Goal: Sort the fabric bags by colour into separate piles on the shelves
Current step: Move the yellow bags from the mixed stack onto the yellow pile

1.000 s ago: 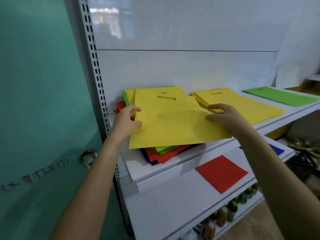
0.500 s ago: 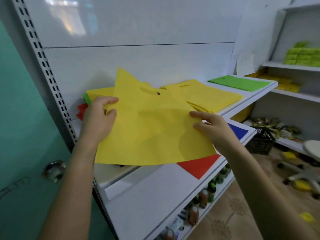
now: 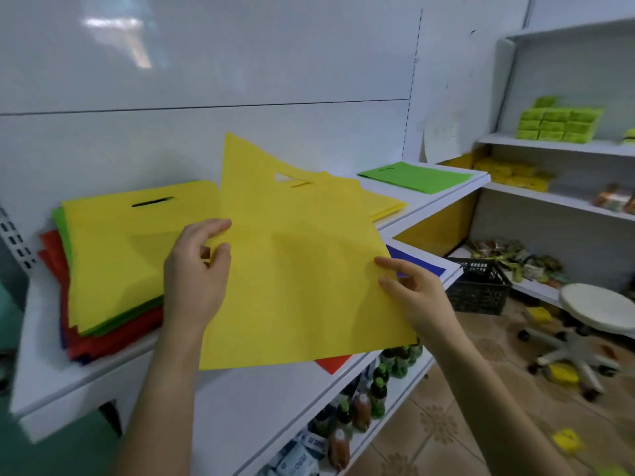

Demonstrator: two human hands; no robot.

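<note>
A yellow fabric bag (image 3: pixel 295 269) hangs in the air above the shelf edge, tilted with its handle slot away from me. My left hand (image 3: pixel 196 276) pinches its left edge and my right hand (image 3: pixel 415 293) pinches its right edge. On the upper shelf at the left lies the mixed pile (image 3: pixel 103 269), with a yellow bag on top and green, red and blue bags under it. A yellow pile (image 3: pixel 385 206) lies behind the held bag, mostly hidden. Further right lies a green bag (image 3: pixel 415 176). A blue bag (image 3: pixel 412 261) and a red bag (image 3: pixel 331 362) show on the lower shelf.
The white upper shelf (image 3: pixel 62 383) ends at the left by a slotted upright. Bottles (image 3: pixel 378 393) stand below the lower shelf. A black crate (image 3: pixel 477 286) and a white stool (image 3: pixel 598 310) stand on the tiled floor at right, with a second shelving unit (image 3: pixel 563 146) behind.
Both hands lifted the top yellow bag off the mixed pile and carried it right, off the stack. The view swung right, showing the stool and the second shelving unit.
</note>
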